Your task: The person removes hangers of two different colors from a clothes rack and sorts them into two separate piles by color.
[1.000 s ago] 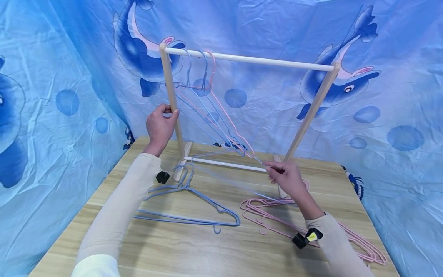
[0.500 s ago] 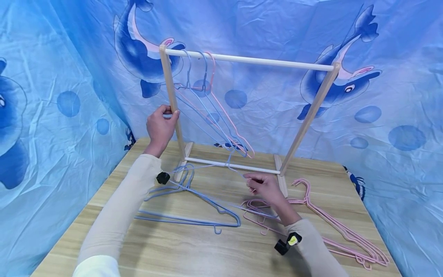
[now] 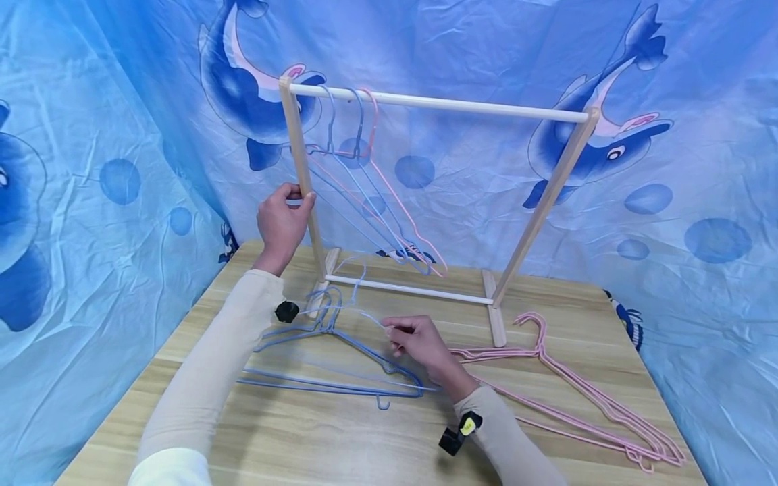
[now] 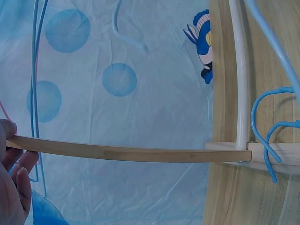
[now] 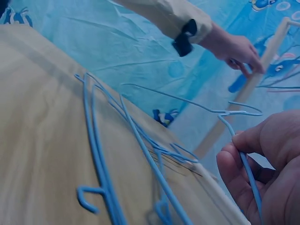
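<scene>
My left hand (image 3: 282, 219) grips the left wooden post (image 3: 296, 138) of a small hanger rack, thumb and fingers on either side of it. My right hand (image 3: 422, 344) pinches one shoulder of a thin blue clothes hanger (image 5: 159, 171) between thumb and fingers. That hanger is held above the table, over a pile of blue hangers (image 3: 358, 344), its hook pointing toward the rack. On the left part of the rack's white top rod (image 3: 462, 104) hang two blue hangers and a pink hanger (image 3: 395, 194).
Several pink hangers (image 3: 571, 383) lie stacked on the right of the wooden table (image 3: 340, 445). A white lower rod (image 3: 413, 289) joins the rack's feet. Blue cloth (image 3: 474, 202) printed with dolphins hangs behind and at both sides.
My right hand has moved left and down with the blue hanger, from near the rack's right post to above the blue pile. My left hand has stayed on the post.
</scene>
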A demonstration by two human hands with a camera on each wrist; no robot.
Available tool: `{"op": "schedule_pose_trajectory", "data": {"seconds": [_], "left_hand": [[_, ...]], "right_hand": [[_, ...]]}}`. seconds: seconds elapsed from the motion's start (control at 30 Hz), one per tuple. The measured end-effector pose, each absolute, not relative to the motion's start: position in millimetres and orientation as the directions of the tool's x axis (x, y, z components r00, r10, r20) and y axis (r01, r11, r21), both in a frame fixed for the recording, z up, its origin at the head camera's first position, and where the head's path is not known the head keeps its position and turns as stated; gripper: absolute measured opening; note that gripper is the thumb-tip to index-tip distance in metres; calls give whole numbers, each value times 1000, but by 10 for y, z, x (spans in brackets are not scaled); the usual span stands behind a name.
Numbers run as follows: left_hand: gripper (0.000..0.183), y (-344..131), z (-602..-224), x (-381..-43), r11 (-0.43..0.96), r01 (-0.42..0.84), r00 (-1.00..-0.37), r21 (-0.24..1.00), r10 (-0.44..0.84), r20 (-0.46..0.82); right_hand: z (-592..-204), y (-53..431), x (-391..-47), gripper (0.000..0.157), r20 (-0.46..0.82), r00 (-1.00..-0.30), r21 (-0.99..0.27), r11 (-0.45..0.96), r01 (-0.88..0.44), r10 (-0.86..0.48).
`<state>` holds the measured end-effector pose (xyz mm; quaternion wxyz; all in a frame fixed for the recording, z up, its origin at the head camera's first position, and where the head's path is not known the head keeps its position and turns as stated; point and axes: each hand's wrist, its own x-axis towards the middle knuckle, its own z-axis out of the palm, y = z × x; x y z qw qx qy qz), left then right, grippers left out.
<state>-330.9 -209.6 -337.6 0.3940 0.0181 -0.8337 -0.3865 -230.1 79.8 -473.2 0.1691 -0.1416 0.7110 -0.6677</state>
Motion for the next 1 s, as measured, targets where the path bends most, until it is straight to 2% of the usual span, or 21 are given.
{"op": "schedule_pose_trajectory", "data": {"seconds": [0.27, 0.43, 0.7, 1.0], "left_hand": [[29, -2105, -3385, -3308, 695, 270, -696, 666, -338, 634], [30, -2105, -3380, -3315, 690, 275, -695, 670, -339, 634], [29, -2100, -3387, -3322, 684, 270, -701, 677, -342, 625], [30, -2107, -3389, -3330, 682, 278, -700, 676, -338, 629]], "right_hand": [[-4864, 481, -2271, 26, -46, -885, -998, 54, 23, -463], [-4933, 371, -2266, 23, 3, -881, -997, 63, -37, -474], [-5057, 301, -2296, 17, 101, -905, -965, 181, -190, -414], [-5164, 253, -2356, 11, 131, -922, -938, 254, -234, -364]]}}
